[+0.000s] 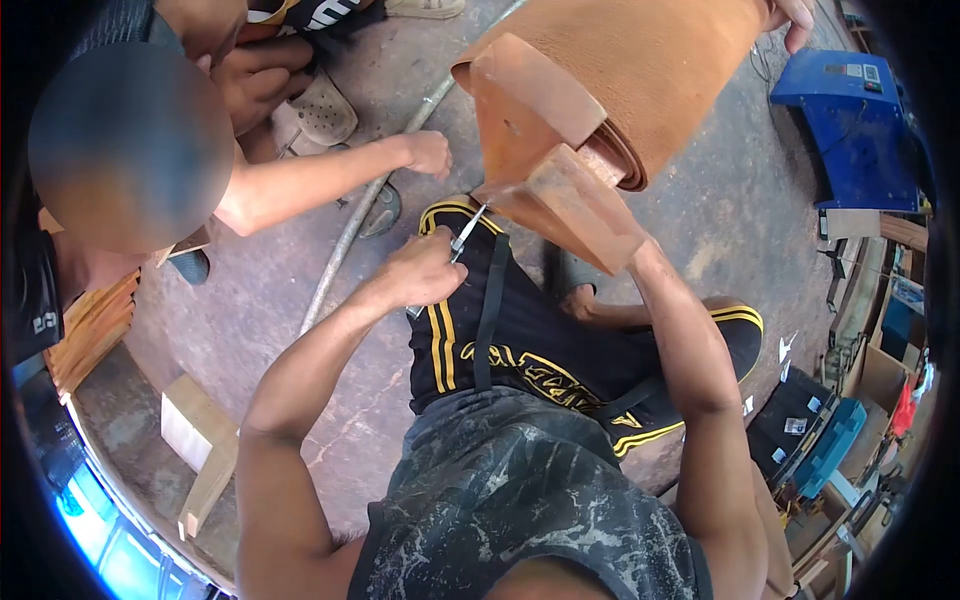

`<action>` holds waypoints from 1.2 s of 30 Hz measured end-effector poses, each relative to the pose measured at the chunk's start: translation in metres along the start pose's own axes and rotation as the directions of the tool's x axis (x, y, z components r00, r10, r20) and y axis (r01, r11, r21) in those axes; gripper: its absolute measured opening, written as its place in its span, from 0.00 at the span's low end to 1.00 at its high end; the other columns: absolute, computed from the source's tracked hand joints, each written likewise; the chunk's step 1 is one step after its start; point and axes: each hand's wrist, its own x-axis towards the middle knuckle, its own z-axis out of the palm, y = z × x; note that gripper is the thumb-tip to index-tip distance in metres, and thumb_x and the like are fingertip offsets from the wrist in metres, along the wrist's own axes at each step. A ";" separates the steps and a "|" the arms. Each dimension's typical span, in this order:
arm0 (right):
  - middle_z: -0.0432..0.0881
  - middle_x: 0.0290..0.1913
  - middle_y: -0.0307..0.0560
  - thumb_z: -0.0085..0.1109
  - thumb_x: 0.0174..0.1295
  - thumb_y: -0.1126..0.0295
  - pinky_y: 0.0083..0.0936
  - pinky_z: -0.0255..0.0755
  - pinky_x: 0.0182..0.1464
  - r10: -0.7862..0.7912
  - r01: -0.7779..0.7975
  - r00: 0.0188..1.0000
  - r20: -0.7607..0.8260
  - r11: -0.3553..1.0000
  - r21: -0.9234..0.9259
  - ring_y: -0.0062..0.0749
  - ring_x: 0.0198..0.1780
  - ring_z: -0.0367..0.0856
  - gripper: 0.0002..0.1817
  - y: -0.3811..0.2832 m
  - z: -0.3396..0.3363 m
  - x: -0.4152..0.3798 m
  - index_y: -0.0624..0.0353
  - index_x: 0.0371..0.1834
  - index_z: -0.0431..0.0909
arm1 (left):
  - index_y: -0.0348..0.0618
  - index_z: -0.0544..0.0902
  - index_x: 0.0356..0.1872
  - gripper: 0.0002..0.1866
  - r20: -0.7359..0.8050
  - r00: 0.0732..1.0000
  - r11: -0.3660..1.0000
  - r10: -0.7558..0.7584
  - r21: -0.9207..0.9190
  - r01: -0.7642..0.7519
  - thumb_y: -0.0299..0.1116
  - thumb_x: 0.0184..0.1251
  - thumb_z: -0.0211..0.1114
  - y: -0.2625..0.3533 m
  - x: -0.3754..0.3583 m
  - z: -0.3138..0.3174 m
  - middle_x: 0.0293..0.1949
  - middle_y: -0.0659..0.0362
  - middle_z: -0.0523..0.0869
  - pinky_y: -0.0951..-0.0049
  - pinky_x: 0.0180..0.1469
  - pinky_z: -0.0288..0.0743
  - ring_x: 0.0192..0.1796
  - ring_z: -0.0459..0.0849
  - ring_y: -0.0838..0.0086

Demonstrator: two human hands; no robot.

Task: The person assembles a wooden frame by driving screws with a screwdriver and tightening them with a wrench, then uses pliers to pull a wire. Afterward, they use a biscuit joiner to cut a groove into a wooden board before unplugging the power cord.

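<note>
Evidently, you are at close work over your lap. At the left a co-worker's arm reaches in, its loosely curled hand (430, 155) near the work and beyond the pipe (350, 225) on the floor. Your left hand (425, 272) is closed round a slim metal tool (466, 234), angled up so that its tip meets, or nearly meets, the near corner of the angled brown piece (585, 205). That piece stands above your knees, before the end of the brown roll (640, 75); whether they touch, you cannot tell from here. Your right hand (646, 256) is at the piece's lower right end, mostly hidden by it, so how its fingers close cannot be told. The step in hand looks like working or marking that corner; the next move seems to call for a steady piece, a controlled tip and clearance from the co-worker's fingers.
</note>
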 end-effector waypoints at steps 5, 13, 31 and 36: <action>0.86 0.39 0.64 0.60 0.65 0.75 0.44 0.79 0.47 0.059 -0.059 0.998 0.022 0.998 0.000 0.57 0.43 0.86 0.12 -0.056 -0.027 0.004 0.62 0.49 0.87 | 0.20 0.74 0.44 0.21 0.008 1.000 1.000 -0.013 0.026 0.012 0.35 0.61 0.60 0.028 -0.010 -0.019 0.43 0.25 0.82 0.45 0.57 0.74 0.54 0.81 0.33; 0.87 0.45 0.63 0.55 0.62 0.78 0.44 0.79 0.53 0.080 -0.070 0.994 0.074 0.989 -0.132 0.59 0.49 0.85 0.15 -0.058 -0.029 0.004 0.64 0.50 0.85 | 0.19 0.74 0.42 0.20 -0.062 0.997 0.996 0.046 0.074 -0.042 0.31 0.59 0.61 0.029 -0.007 -0.018 0.40 0.23 0.82 0.44 0.57 0.74 0.53 0.81 0.31; 0.86 0.45 0.62 0.56 0.66 0.74 0.45 0.79 0.52 0.131 -0.115 0.984 0.118 0.983 -0.140 0.59 0.49 0.85 0.12 -0.047 -0.023 0.003 0.64 0.49 0.85 | 0.24 0.77 0.56 0.25 -0.052 0.998 0.994 0.047 0.105 -0.041 0.30 0.58 0.58 0.058 -0.012 -0.036 0.53 0.27 0.80 0.46 0.65 0.72 0.60 0.78 0.35; 0.86 0.44 0.63 0.55 0.66 0.75 0.45 0.79 0.51 0.217 -0.187 0.961 0.170 0.966 -0.178 0.59 0.47 0.86 0.12 -0.058 -0.030 0.007 0.64 0.49 0.85 | 0.24 0.68 0.66 0.33 0.094 0.995 0.995 -0.031 0.100 0.021 0.34 0.62 0.61 0.065 -0.012 -0.042 0.63 0.25 0.72 0.51 0.73 0.61 0.71 0.67 0.35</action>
